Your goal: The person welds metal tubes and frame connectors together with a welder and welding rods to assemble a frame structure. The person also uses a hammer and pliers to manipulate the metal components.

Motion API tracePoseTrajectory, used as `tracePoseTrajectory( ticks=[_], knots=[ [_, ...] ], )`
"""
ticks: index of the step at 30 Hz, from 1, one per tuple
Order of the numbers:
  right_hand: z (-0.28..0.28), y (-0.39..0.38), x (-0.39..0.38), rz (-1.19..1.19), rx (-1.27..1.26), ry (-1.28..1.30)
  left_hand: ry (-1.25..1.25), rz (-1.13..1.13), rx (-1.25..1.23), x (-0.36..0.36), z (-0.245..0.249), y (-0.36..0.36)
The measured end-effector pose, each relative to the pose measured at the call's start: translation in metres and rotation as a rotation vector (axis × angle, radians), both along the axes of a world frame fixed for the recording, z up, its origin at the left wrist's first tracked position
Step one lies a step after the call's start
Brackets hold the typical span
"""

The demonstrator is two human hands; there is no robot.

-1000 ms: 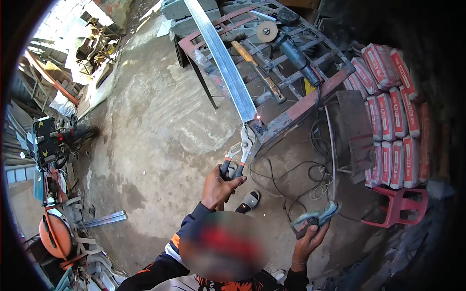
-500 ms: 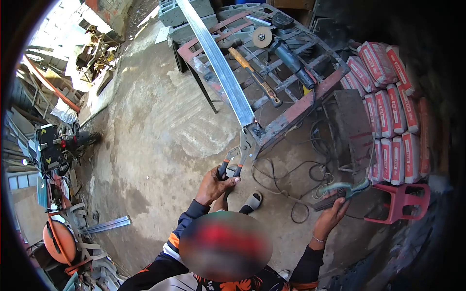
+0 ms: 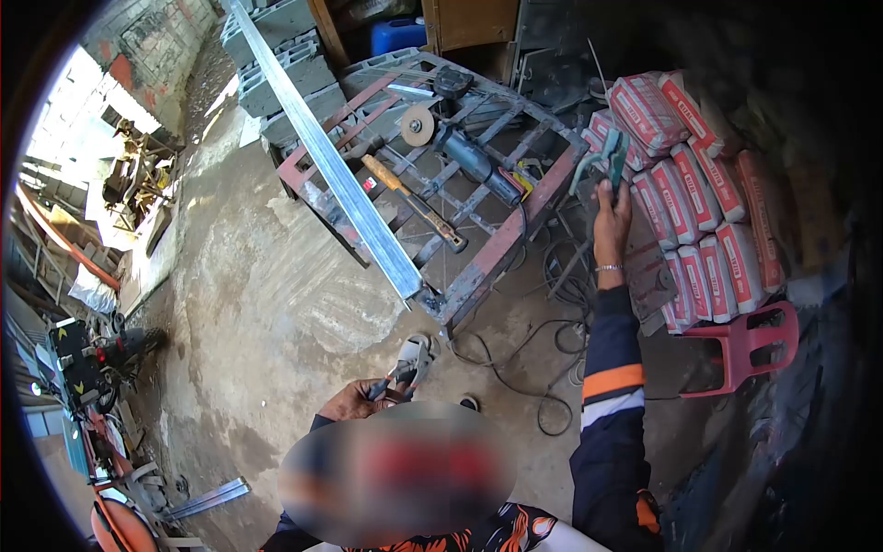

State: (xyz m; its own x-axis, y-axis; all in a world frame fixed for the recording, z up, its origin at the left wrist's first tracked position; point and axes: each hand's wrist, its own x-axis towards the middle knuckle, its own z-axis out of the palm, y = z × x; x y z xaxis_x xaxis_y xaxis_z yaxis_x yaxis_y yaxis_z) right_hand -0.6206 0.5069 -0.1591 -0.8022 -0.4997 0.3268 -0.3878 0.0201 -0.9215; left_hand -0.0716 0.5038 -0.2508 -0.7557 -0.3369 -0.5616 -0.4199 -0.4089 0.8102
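My left hand [image 3: 352, 401], low in front of me, is closed on pliers [image 3: 401, 372] with dark and orange handles; their jaws overlap a foot below. Raised at the right, my right hand [image 3: 612, 221] grips a green electrode holder [image 3: 607, 158]. A thin welding rod [image 3: 598, 66] stands up beyond the holder. A long galvanized steel bar [image 3: 336, 184] lies slanting across a rusty metal-frame table [image 3: 497, 274], its near end at the table's corner. A hammer [image 3: 414, 202] and an angle grinder [image 3: 474, 164] rest on the frame. A blurred patch hides part of my left arm.
Stacked red-and-white bags [image 3: 685, 193] line the right, above a pink plastic chair [image 3: 745, 350]. Cables [image 3: 529, 354] loop over the concrete floor. Hollow blocks [image 3: 285, 69] stand behind the table. A motorcycle [image 3: 87, 363] and scrap lie at the left, near short metal bars [image 3: 210, 498].
My left hand has drawn the pliers down, away from the bar's end. My right hand has lifted the electrode holder up beside the bags. The view has shifted.
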Motion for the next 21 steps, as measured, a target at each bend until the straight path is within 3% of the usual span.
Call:
tracePoseTrajectory(
  ticks=[4,6,9,15,17,19,21],
  knots=[
    [-0.01,-0.069,-0.026,-0.104,0.078,0.054,-0.012,-0.146,0.056,0.008,0.028,-0.017],
    [-0.049,-0.089,-0.056,-0.117,0.216,0.3,-0.068,-0.189,0.061,0.024,0.036,-0.028],
    [-0.066,-0.083,-0.062,-0.06,0.291,0.2,-0.105,-0.215,-0.025,0.041,0.068,-0.056],
    [-0.083,-0.054,-0.062,0.077,0.339,-0.205,0.16,-0.043,0.123,0.06,0.111,-0.133],
    [-0.08,-0.055,-0.047,0.068,0.298,-0.189,0.311,0.035,0.054,0.071,0.109,-0.156],
    [-0.074,-0.059,-0.038,0.052,0.252,-0.166,0.262,0.174,0.144,0.083,0.109,-0.179],
    [-0.068,-0.057,-0.033,-0.004,0.328,-0.205,0.578,0.282,-0.043,0.051,0.13,-0.208]
  ],
)
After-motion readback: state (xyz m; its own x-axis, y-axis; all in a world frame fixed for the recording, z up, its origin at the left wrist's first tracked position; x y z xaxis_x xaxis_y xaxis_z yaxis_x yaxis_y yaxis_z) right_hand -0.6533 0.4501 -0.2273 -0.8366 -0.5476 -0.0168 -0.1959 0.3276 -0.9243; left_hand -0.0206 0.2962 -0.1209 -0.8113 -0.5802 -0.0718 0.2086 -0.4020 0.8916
